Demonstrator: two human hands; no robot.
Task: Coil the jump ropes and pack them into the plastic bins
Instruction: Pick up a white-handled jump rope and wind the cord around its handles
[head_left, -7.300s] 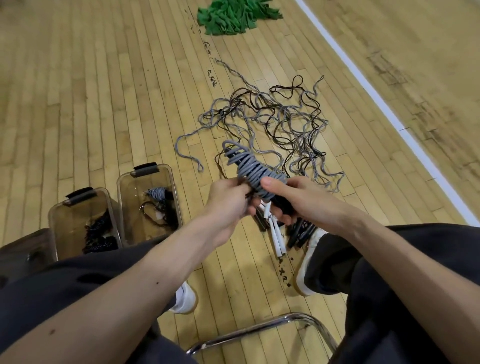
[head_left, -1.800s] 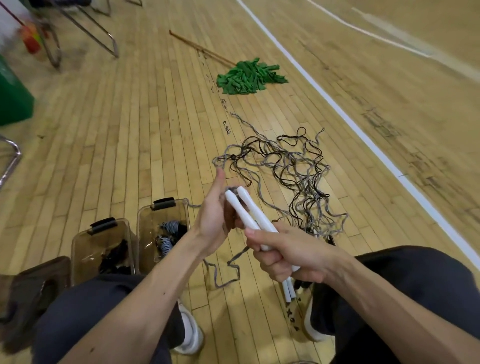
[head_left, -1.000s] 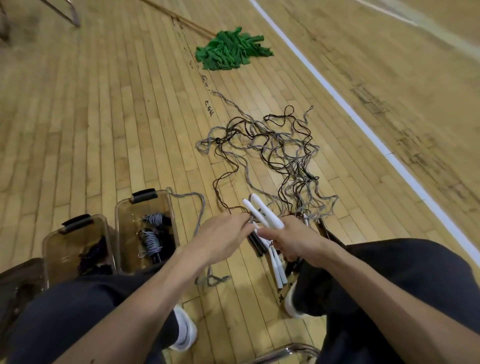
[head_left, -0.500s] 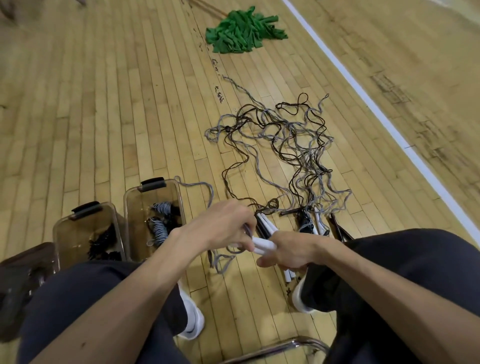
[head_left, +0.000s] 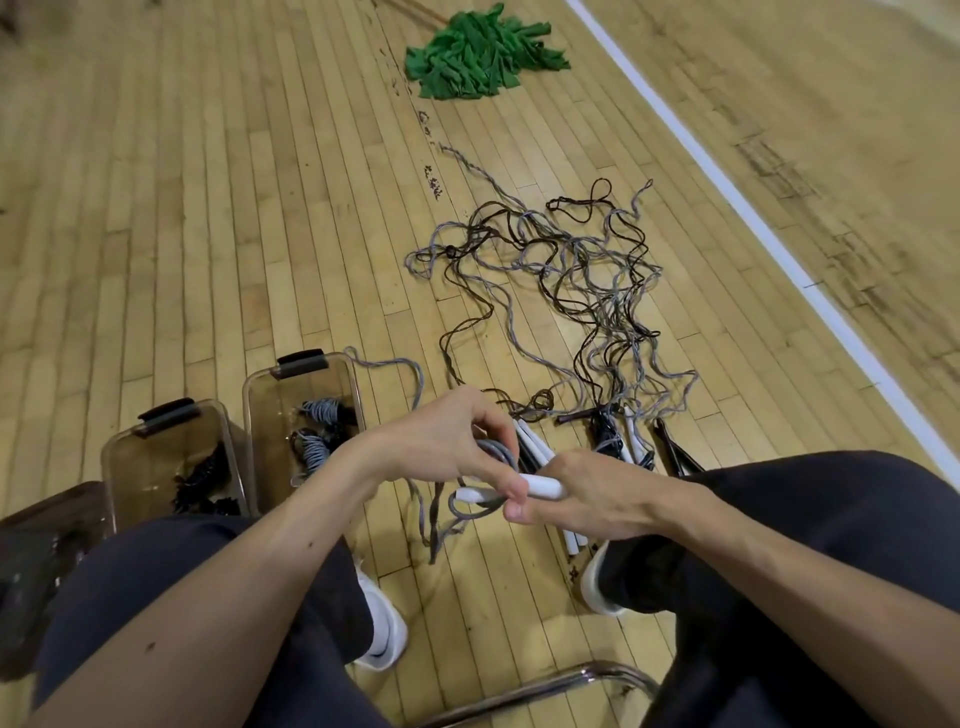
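You hold the white handles (head_left: 543, 488) nearly level, long axis running side to side across your lap, free end pointing left toward your left hand (head_left: 441, 447). Your right hand (head_left: 602, 501) is closed round the other end, back of the hand up; the fingers underneath are hidden. Your left hand is curled round a loop of the grey rope (head_left: 496, 451), thumb lying against the handles where the loop goes round them. From the loop the grey rope drops between your knees to the wooden floor (head_left: 156, 208); one strand arcs past the far corner of the right bin (head_left: 250, 415). Two clear plastic bins stand side by side on the floor by your left leg, each open on top with a dark latch on its far end. The left bin (head_left: 122, 467) holds black coiled ropes (head_left: 202, 480); the right bin holds grey coiled ropes (head_left: 318, 431). Beyond your hands a loose tangle of ropes (head_left: 571, 270), grey and black, spreads over the floor, with more handles (head_left: 631, 434), white and black, lying at its near edge just past your knuckles. Well beyond it lies a green mop head (head_left: 483, 52), beside a white court line (head_left: 753, 218). A chrome chair frame (head_left: 545, 686) shows under your legs.
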